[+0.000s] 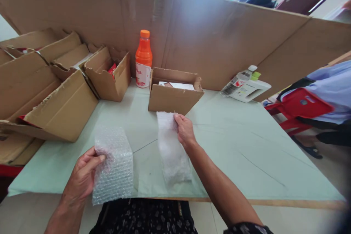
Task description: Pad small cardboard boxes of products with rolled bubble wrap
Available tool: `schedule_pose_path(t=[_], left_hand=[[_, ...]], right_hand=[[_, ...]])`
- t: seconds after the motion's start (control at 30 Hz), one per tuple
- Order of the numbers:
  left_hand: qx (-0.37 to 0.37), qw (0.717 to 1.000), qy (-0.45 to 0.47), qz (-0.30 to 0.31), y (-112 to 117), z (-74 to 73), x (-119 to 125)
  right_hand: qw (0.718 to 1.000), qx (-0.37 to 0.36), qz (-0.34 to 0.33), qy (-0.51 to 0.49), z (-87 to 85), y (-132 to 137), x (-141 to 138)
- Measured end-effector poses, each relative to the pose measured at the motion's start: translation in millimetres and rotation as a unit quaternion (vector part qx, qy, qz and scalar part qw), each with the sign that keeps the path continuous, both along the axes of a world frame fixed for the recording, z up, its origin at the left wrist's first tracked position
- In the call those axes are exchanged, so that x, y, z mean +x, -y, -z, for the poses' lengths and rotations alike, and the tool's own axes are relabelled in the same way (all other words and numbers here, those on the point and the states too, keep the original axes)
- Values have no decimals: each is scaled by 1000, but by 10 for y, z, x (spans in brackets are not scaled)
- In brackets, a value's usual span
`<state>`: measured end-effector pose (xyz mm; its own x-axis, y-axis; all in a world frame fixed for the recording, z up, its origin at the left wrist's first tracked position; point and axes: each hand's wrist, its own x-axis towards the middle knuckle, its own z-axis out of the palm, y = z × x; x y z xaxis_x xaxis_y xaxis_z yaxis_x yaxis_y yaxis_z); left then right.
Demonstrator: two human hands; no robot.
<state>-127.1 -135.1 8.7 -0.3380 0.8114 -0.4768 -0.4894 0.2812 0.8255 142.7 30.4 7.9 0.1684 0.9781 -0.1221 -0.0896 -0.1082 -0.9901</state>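
In the head view, the left hand (82,173) is pinching the left side of a clear bubble-wrap sheet (115,170), its thumb pressing on the face and its other fingers curling behind. That sheet is tilting over the near left part of the pale green tablecloth (225,168), its lower end reaching past the table's front edge in this view. The right hand (185,129) is gripping the upper right corner of a milky wrapping strip (172,153) between closed thumb and fingers. The strip is extending toward the person, well apart from the bubble-wrap sheet; whether its lower end is touching the cloth cannot be told.

Just beyond the right hand, an open cardboard box (172,98) is standing on the table, holding a white packet (179,86). An orange bottle (144,62) is standing upright just left of it. Farther left, another open carton (115,80) is holding something red, and larger cardboard bins (65,106) are crowding the table's left side. A cardboard partition (219,36) is rising behind. Near its right part, a clear plastic bottle (237,82) is leaning against a white jug (253,89). Beyond the table's right side, a person in light blue (334,80) is sitting on a red plastic chair (307,104).
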Motion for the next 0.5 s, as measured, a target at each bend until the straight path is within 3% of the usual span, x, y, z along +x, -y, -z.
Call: schedule_pose_path(t=[0.07, 0.17, 0.33, 0.5], left_hand=[[-2, 1000, 4, -6, 33, -14, -15], [-6, 1000, 6, 4, 70, 0, -13], [12, 995, 5, 96, 37, 30, 148], [64, 987, 6, 144, -61, -91, 426]], right_hand=[[1000, -5, 6, 12, 259, -144, -60], [999, -15, -13, 34, 451, -224, -16], [994, -20, -69, 87, 539, -268, 134], [984, 16, -83, 158, 494, -317, 151]])
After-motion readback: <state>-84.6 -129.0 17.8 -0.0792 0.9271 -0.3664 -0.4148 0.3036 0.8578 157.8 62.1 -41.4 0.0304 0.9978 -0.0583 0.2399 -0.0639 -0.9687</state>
